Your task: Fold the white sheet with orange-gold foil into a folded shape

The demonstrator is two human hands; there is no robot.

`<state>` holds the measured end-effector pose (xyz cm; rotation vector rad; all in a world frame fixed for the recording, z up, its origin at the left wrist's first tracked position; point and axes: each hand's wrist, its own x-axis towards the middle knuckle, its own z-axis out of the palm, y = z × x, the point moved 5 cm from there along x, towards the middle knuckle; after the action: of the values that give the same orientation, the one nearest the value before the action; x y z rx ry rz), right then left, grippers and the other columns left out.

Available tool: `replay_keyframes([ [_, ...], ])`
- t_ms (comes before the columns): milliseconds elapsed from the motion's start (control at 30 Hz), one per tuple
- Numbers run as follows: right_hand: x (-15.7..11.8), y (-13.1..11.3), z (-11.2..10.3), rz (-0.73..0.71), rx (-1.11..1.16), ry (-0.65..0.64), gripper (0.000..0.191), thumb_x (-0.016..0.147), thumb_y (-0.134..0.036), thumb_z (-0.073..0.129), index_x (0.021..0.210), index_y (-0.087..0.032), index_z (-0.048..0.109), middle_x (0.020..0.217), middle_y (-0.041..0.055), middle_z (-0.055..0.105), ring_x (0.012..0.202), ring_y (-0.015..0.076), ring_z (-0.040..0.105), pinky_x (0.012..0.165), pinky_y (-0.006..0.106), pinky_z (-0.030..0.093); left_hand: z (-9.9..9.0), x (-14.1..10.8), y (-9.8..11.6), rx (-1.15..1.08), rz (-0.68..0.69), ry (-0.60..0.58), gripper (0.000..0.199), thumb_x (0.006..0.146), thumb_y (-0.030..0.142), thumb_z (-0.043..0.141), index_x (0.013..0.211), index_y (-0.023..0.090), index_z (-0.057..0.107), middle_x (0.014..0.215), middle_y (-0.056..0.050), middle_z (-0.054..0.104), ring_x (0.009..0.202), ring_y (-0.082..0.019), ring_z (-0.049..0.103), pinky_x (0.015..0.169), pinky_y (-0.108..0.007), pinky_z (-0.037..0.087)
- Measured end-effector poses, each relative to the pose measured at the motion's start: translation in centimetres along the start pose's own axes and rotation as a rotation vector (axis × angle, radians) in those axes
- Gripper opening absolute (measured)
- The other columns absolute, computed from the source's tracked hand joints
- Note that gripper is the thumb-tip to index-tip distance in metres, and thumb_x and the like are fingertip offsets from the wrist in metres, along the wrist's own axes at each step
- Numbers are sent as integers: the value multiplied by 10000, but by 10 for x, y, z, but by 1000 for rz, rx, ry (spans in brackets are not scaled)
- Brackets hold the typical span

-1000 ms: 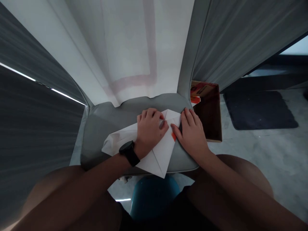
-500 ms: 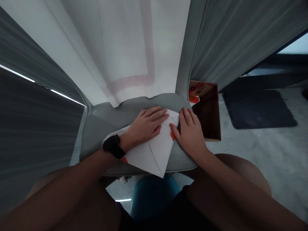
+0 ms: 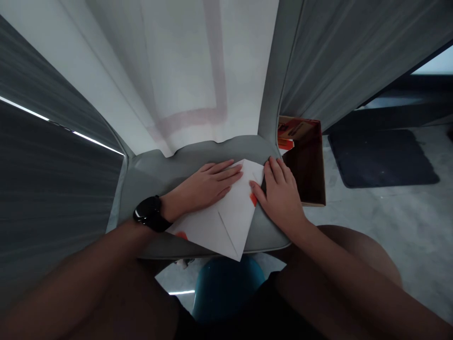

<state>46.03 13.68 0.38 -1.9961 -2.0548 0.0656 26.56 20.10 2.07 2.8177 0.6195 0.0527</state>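
Take gently by the edges the folded white paper (image 3: 233,212) on the chair seat (image 3: 155,172), frame centre, probably light and easily creased, under left hand (image 3: 200,189), spread flat, and the open thumb of right hand (image 3: 284,200).

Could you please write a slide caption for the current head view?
Both hands, left and right, rest on folded white paper atop a grey chair seat.

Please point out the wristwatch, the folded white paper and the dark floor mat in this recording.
Wristwatch (image 3: 147,208): head view, on the watch's round face.
Folded white paper (image 3: 231,204): head view, on its bare upper surface.
Dark floor mat (image 3: 384,158): head view, near the mat's middle.
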Motion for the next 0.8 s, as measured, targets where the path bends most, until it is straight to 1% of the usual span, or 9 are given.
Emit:
replay_keyframes([
  [200, 0, 0, -1, 0, -5, -2, 716, 1086, -555, 366, 1571, -42, 482, 1631, 250, 464, 1549, 400, 372, 1251, 593, 344, -7, -2, 8, -57, -20, 7, 494, 1112, 235, 442, 1605, 254, 467, 1688, -77, 437, 1620, -247, 310, 1296, -450, 332],
  [333, -1, 0, 0, -4, 1, 5, 711, 1090, -548, 357, 1592, -55, 456, 1634, 253, 460, 1550, 404, 374, 1241, 615, 347, -8, -2, 11, -69, -55, -15, 490, 1095, 247, 486, 1585, 264, 494, 1695, -55, 428, 1621, -249, 309, 1317, -453, 312],
  [433, -2, -2, 0, -10, -2, -1, 707, 1098, -538, 333, 1616, -66, 425, 1657, 245, 434, 1560, 408, 364, 1248, 633, 327, -13, -1, 4, -107, -39, -43, 507, 1073, 196, 499, 1569, 296, 518, 1694, -19, 429, 1606, -219, 343, 1323, -432, 315],
  [533, -3, -3, 0, -13, -18, -15, 712, 1107, -536, 300, 1627, -62, 405, 1681, 239, 401, 1565, 413, 358, 1255, 644, 313, -22, -1, -8, -164, -14, -44, 514, 1048, 129, 488, 1520, 311, 577, 1647, 8, 499, 1552, -193, 440, 1306, -411, 357],
  [600, -3, -4, 0, -11, -24, -17, 714, 1108, -539, 291, 1635, -67, 392, 1685, 239, 395, 1569, 412, 356, 1255, 652, 310, -30, 0, -14, -184, -34, 3, 499, 1048, 103, 457, 1487, 284, 609, 1596, 5, 564, 1493, -186, 514, 1276, -404, 401],
  [667, -3, -4, -1, -12, -27, -20, 713, 1107, -542, 294, 1643, -81, 383, 1686, 236, 394, 1572, 409, 354, 1254, 656, 312, -36, 4, -16, -186, -64, 85, 496, 1054, 79, 407, 1485, 223, 607, 1588, -20, 575, 1464, -180, 540, 1260, -388, 421],
  [733, -2, -4, -1, -12, -31, -25, 714, 1105, -542, 301, 1644, -80, 382, 1688, 238, 390, 1574, 409, 353, 1254, 654, 316, -38, 10, -12, -181, -52, 147, 509, 1055, 65, 376, 1515, 168, 566, 1633, -47, 522, 1507, -178, 488, 1277, -378, 399],
  [800, -2, -3, -1, -10, -36, -33, 716, 1103, -539, 309, 1643, -74, 382, 1690, 239, 385, 1576, 410, 349, 1254, 647, 322, -32, 18, -6, -170, 11, 150, 536, 1053, 61, 371, 1557, 173, 514, 1680, -46, 456, 1579, -174, 385, 1306, -380, 356],
])
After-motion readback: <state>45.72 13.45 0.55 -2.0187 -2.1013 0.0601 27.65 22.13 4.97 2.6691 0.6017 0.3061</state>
